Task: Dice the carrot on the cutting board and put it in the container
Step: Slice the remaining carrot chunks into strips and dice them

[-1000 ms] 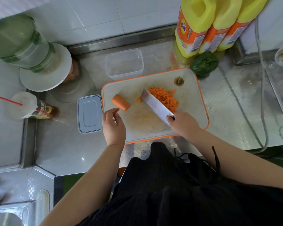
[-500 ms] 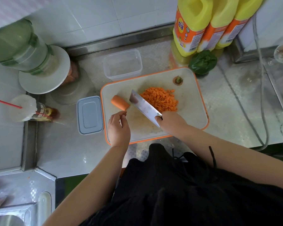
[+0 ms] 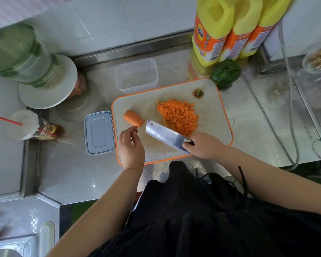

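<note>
The firm, roll-prone carrot stub lay near the cutting board's left edge, best pinned from above by the loosely curled, empty left hand, while the right hand gripped the cleaver.

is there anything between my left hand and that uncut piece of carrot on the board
Nothing visible. The left hand hovers just short of the carrot piece, bare cutting board between them. The knife lies just to the right, outside that gap.
</note>
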The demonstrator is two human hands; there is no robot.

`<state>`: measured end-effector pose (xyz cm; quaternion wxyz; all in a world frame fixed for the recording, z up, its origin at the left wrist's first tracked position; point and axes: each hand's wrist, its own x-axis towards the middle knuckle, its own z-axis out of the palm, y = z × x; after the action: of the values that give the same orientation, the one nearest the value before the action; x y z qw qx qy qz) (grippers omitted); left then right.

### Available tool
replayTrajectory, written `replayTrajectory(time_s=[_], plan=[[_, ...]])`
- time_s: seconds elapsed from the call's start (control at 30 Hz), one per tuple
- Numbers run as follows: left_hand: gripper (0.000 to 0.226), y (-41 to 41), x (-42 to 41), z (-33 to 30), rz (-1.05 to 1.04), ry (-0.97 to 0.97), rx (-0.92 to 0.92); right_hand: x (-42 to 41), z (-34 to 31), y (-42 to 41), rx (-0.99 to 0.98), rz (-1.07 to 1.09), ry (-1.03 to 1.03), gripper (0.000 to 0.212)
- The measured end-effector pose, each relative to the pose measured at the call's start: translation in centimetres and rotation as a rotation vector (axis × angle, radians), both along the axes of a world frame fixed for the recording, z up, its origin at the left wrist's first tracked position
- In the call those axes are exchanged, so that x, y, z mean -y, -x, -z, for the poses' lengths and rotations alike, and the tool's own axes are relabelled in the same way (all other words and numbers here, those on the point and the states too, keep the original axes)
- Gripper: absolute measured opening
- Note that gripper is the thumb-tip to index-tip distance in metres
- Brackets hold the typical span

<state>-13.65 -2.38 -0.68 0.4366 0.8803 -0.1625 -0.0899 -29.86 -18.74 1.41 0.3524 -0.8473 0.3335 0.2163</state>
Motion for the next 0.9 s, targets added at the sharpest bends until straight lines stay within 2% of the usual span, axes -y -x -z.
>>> replayTrajectory(time_s=[0.17,0.3,0.4,0.5,0.63,0.73,0.83,0.9], plan=[[0.030,-0.3,0.4,-0.8,-0.006,0.029,0.016,1.5,-0.7,-0.1,-0.096,-0.144,0.085,0.042],[0.028,-0.5,0.6,-1.0,0.004,0.022,0.035,3.7,-0.8,-0.3,-0.048,-0.010,0.129,0.037],[0.030,-0.5,0.9,-1.2,0.017,0.019,0.053,3.9,-1.6,-0.1,-0.040,-0.013,0.160,0.039],[0.033,-0.7,1.1,-1.4,0.026,0.109,0.138,2.8,-2.8,0.5,0.044,-0.065,0.282,0.036],[0.044,-0.7,2.1,-2.3,0.020,0.181,0.205,0.9,-3.8,1.8,0.243,0.002,0.484,0.035],[0.046,-0.1,2.6,-3.2,0.303,0.088,0.429,0.0,-3.8,2.4,0.318,0.054,0.547,0.037],[0.055,1.7,3.9,-3.5,0.727,-0.188,0.643,-0.5,-3.4,2.5,0.358,0.096,0.613,0.039],[0.055,3.3,5.2,-3.1,0.908,-0.344,0.715,-0.8,-3.2,2.4,0.325,0.093,0.602,0.043]])
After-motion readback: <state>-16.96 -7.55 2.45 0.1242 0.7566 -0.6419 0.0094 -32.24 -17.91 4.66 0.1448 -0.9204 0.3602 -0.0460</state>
